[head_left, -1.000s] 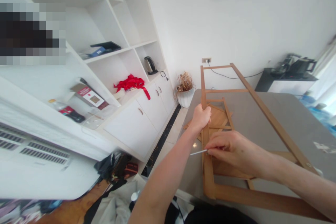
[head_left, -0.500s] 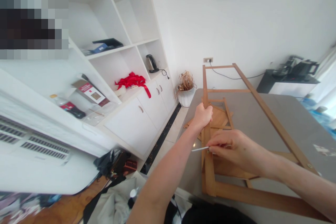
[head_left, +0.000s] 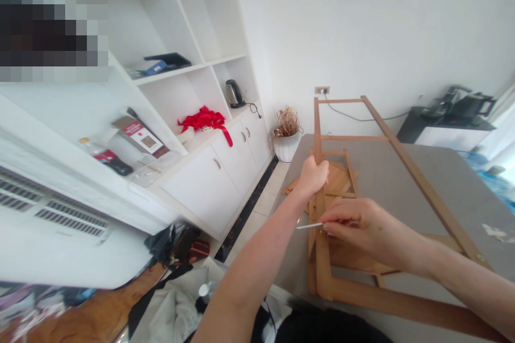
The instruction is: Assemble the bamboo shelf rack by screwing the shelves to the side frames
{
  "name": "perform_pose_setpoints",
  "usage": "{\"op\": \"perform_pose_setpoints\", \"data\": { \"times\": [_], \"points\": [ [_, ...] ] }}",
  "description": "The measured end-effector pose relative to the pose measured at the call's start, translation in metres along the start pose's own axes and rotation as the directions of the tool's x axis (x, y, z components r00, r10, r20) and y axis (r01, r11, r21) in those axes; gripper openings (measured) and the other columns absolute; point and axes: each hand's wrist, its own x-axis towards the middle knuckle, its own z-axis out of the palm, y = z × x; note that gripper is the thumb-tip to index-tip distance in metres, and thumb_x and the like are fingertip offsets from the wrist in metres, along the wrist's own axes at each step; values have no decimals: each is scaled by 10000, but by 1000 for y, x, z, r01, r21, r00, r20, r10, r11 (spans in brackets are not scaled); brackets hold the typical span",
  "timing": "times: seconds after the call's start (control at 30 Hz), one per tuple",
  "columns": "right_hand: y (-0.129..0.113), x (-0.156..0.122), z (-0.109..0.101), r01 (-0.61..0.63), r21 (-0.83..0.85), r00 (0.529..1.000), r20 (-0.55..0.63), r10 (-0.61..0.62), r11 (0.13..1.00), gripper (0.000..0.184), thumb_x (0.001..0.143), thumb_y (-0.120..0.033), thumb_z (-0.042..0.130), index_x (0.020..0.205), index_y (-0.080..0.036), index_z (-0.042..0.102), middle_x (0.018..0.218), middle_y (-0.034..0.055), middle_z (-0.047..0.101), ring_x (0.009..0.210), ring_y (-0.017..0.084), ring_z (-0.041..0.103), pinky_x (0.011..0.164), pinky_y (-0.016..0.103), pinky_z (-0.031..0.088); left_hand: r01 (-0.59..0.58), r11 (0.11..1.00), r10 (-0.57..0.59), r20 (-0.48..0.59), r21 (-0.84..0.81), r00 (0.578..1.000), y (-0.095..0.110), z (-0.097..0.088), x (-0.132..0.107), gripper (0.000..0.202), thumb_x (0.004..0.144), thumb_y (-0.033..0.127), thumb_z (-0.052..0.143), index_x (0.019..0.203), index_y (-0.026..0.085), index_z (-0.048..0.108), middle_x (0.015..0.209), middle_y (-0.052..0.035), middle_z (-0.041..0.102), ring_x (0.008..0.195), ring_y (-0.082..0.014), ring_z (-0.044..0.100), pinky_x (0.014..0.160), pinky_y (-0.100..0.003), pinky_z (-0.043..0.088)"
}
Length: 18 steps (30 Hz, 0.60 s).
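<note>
My left hand [head_left: 314, 176] is wrapped round the near-left rail of a wooden frame [head_left: 323, 265], which stands on a grey-topped table [head_left: 398, 182]. Lower on the same rail, my right hand [head_left: 360, 220] pinches a thin metal hex key [head_left: 308, 226] between thumb and fingertips. The key's long arm points left across the rail, and its other end is hidden by the fingers, close to a small brass-coloured fitting in the wood. Under and behind the frame lie more wooden pieces [head_left: 338, 179], partly covered by the rail and my hands.
White shelving [head_left: 193, 69] on the left holds red ribbon [head_left: 205, 119], a kettle [head_left: 234, 94], a cola bottle [head_left: 108, 158] and a box [head_left: 140, 135]. A pot of dried plants [head_left: 286, 136] stands beyond the table. A black kettle [head_left: 475, 103] sits on a side cabinet at right.
The whole view has shifted slightly. Both hands keep their places on the frame, and the hex key's angle has altered only a little.
</note>
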Motion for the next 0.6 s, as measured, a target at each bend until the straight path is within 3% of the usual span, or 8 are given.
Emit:
{"op": "perform_pose_setpoints", "data": {
  "times": [0.23, 0.47, 0.6],
  "points": [
    [0, -1, 2, 117, -51, 993, -4, -118, 992, 188, 893, -199, 541, 837, -199, 721, 815, 12, 698, 727, 133, 625, 666, 249, 468, 6, 1000, -6, -5, -19, 1000, -1, -1, 1, 119, 823, 169, 512, 730, 201, 445, 511, 64, 484, 352, -77, 439, 408, -223, 307],
    [5, -2, 7, 276, -272, 956, -25, -293, 922, 261, 955, -206, 458, 905, -187, 714, 915, 68, 698, 810, 170, 643, 722, 291, 495, 23, 997, -24, -8, -68, 1000, -2, -1, 1, 143, 810, 156, 538, 705, 202, 452, 492, 64, 479, 352, -78, 440, 406, -225, 300],
    [0, 0, 3, 248, -308, 968, 35, -249, 918, 258, 950, -199, 458, 861, -188, 700, 858, 50, 685, 773, 165, 637, 692, 285, 481, 62, 989, -63, -4, -133, 998, 0, -1, -1, 155, 799, 146, 559, 691, 200, 461, 480, 60, 484, 355, -77, 441, 405, -222, 294]
  ]
}}
